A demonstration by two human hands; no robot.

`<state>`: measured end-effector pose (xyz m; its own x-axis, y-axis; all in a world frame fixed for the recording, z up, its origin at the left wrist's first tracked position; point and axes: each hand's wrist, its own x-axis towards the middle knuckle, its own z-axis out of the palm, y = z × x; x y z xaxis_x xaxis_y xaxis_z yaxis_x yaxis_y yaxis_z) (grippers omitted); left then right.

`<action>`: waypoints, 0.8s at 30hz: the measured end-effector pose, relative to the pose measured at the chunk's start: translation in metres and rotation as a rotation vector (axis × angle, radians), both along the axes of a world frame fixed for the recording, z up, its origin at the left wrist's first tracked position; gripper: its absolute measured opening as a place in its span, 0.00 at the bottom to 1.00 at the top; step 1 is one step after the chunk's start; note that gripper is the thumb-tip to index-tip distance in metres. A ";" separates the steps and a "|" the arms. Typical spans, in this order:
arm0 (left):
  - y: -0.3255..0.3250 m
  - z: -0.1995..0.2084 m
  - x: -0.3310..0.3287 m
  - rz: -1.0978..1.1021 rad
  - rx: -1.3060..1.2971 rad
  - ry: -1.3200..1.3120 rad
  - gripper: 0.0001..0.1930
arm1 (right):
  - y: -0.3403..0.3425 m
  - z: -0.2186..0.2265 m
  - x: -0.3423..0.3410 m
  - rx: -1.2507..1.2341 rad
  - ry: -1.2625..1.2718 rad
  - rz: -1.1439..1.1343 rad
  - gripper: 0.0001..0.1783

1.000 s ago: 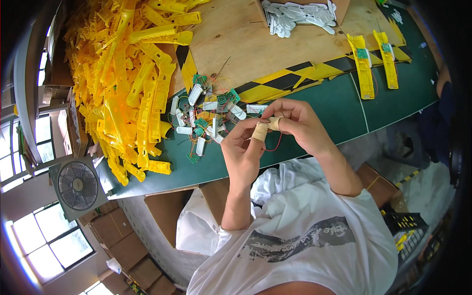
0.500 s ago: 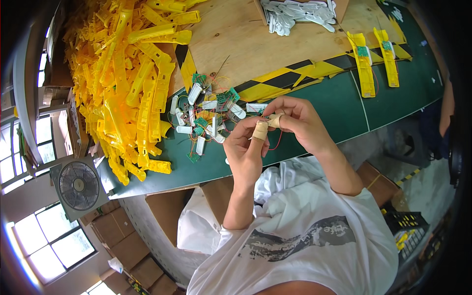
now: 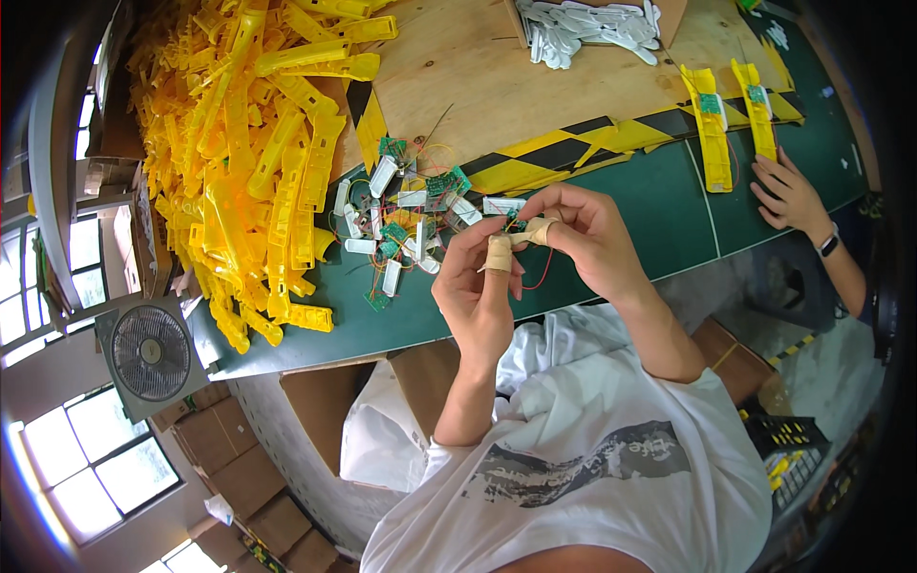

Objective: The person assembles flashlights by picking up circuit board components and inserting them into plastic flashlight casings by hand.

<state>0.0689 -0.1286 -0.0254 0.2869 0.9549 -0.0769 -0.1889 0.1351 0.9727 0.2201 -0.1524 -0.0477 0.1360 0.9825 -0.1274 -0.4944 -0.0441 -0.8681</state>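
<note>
Both my hands meet over the table's near edge, fingers closed on a small green circuit board (image 3: 516, 224) with a red wire (image 3: 546, 272) hanging from it. My left hand (image 3: 476, 301) pinches from the left, tan tape around its thumb. My right hand (image 3: 597, 244) grips from the right, also with tan tape on a digit. The fingers cover most of the board. Just beyond them lies a loose cluster of circuit boards (image 3: 441, 183) with white plastic pieces (image 3: 383, 176) and thin tangled wires.
A big heap of yellow plastic shells (image 3: 224, 181) covers the left. Two yellow shells (image 3: 712, 143) fitted with boards lie at the right, where a co-worker's hand (image 3: 791, 196) touches one. A box (image 3: 666, 24) of white parts stands at the back, on a wooden board (image 3: 449, 72).
A co-worker's hand has come in from the right and reached the rightmost yellow shell. My hands keep nearly the same place, with the fingers slightly shifted around the board.
</note>
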 end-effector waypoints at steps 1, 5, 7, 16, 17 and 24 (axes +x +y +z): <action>-0.001 0.000 0.000 -0.003 0.014 0.028 0.11 | 0.000 0.000 0.000 0.000 -0.001 0.002 0.08; 0.000 -0.002 -0.001 -0.114 0.190 0.144 0.12 | 0.001 0.002 0.000 0.010 -0.004 0.025 0.08; -0.001 -0.006 0.002 -0.026 0.397 0.272 0.11 | 0.001 0.005 0.001 0.011 -0.023 0.070 0.07; -0.007 -0.021 -0.002 0.254 1.200 0.484 0.22 | -0.012 -0.006 -0.018 -0.014 0.587 0.240 0.11; -0.009 -0.020 -0.004 0.284 1.209 0.489 0.22 | -0.014 -0.003 -0.021 -0.007 0.576 0.267 0.11; -0.018 -0.009 -0.015 0.301 1.215 0.373 0.17 | -0.030 0.010 -0.029 -0.103 0.989 0.460 0.21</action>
